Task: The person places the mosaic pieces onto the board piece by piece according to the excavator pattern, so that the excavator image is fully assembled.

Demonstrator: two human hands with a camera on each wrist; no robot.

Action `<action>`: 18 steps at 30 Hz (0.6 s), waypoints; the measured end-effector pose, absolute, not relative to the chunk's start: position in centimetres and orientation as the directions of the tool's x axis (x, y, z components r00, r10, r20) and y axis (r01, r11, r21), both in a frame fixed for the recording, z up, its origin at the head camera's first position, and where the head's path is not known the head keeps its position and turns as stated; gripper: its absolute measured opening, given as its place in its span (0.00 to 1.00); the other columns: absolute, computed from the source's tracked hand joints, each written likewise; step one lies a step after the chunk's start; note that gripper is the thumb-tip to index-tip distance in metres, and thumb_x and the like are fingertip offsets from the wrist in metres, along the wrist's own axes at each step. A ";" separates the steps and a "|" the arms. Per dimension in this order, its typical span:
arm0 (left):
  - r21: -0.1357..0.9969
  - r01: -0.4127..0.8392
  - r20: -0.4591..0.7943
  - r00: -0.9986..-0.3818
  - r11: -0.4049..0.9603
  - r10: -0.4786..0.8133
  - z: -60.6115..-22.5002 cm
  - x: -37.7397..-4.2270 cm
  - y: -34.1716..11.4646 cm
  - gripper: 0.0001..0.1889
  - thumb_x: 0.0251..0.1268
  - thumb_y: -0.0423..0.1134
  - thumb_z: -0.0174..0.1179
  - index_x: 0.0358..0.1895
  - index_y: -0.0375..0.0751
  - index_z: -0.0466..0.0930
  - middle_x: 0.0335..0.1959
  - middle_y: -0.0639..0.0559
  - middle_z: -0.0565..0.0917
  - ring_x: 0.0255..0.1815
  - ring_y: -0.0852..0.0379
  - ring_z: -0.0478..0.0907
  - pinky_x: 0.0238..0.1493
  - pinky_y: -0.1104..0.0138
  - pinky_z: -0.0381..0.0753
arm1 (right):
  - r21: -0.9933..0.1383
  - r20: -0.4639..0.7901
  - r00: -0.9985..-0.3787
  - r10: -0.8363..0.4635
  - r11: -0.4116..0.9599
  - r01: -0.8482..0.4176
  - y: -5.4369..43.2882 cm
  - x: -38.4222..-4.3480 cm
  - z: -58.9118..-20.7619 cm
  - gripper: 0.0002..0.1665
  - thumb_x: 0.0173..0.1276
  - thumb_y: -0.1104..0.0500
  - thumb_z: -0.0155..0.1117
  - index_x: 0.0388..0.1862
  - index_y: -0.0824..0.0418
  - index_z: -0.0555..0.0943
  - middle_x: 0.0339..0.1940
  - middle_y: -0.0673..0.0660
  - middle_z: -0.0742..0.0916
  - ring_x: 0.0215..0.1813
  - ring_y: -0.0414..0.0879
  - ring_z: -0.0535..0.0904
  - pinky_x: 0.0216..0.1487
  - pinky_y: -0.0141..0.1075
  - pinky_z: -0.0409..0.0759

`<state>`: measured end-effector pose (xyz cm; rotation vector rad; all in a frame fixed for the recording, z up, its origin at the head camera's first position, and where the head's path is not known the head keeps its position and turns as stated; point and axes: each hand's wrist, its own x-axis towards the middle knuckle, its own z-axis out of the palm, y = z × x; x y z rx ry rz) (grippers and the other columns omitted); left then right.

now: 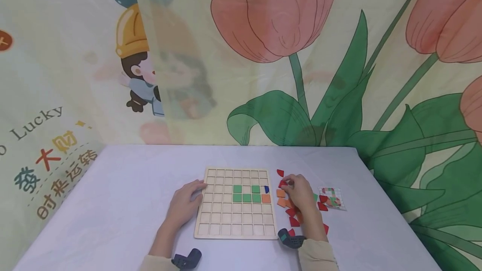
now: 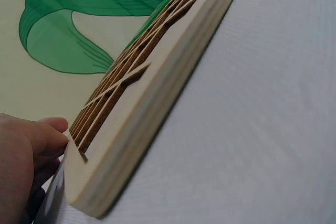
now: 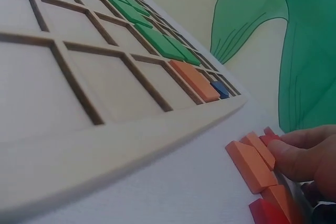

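Note:
A wooden grid board (image 1: pixel 214 218) lies on the table, with several green square tiles (image 1: pixel 246 198), an orange square tile (image 1: pixel 265 198) and a small blue tile (image 1: pixel 266 189) in its cells. At the board's left edge rests my left hand (image 1: pixel 185 204), its fingertips touching the rim. My right hand (image 1: pixel 300 193) is over the loose tiles beyond the board's right side. Between thumb and forefinger it pinches a red tile (image 3: pixel 269 138), beside loose orange tiles (image 3: pixel 251 166). Part of that red tile is hidden by the fingertips.
More red quarter-round tiles (image 1: pixel 294 221) are scattered around the right forearm. A printed pattern card (image 1: pixel 337 198) lies farther right, with red tiles (image 1: pixel 322 206) at its left edge. Behind the table hangs a cloth with large tulips (image 1: pixel 275 16).

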<state>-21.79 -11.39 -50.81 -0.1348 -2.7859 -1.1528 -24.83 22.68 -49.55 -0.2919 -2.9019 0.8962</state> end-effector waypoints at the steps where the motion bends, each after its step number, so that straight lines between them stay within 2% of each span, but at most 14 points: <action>1: 0.697 0.129 0.148 -0.988 0.705 0.035 -50.8 -21.8 -11.4 0.18 0.64 0.39 0.55 0.57 0.48 0.78 0.66 0.49 0.73 0.71 0.47 0.64 0.73 0.45 0.56 | -0.572 0.033 -0.977 0.210 0.806 0.154 22.7 -24.8 -49.6 0.17 0.61 0.58 0.69 0.49 0.58 0.80 0.43 0.58 0.81 0.44 0.49 0.76 0.49 0.45 0.84; 6: 0.694 0.131 0.150 -0.988 0.708 0.036 -50.8 -21.8 -11.4 0.18 0.64 0.39 0.55 0.57 0.48 0.78 0.66 0.49 0.73 0.71 0.47 0.64 0.73 0.45 0.56 | -0.609 0.033 -0.976 0.217 0.778 0.152 22.9 -24.9 -49.6 0.16 0.60 0.60 0.69 0.47 0.57 0.79 0.42 0.57 0.83 0.43 0.48 0.76 0.47 0.42 0.85; 13: 0.696 0.132 0.145 -0.989 0.705 0.042 -50.8 -21.9 -11.4 0.17 0.64 0.39 0.55 0.57 0.48 0.78 0.66 0.48 0.73 0.71 0.47 0.64 0.73 0.46 0.57 | -0.643 -0.001 -0.973 0.232 0.745 0.178 23.5 -24.6 -49.2 0.23 0.62 0.55 0.67 0.58 0.50 0.78 0.43 0.56 0.82 0.43 0.48 0.76 0.46 0.39 0.85; 18: 0.694 0.134 0.148 -0.988 0.708 0.042 -50.8 -21.9 -11.4 0.17 0.64 0.38 0.55 0.57 0.49 0.78 0.66 0.49 0.73 0.71 0.47 0.64 0.73 0.45 0.57 | -0.683 0.003 -0.969 0.247 0.708 0.179 23.3 -24.5 -48.4 0.22 0.62 0.52 0.68 0.54 0.53 0.79 0.46 0.58 0.83 0.46 0.50 0.77 0.45 0.38 0.85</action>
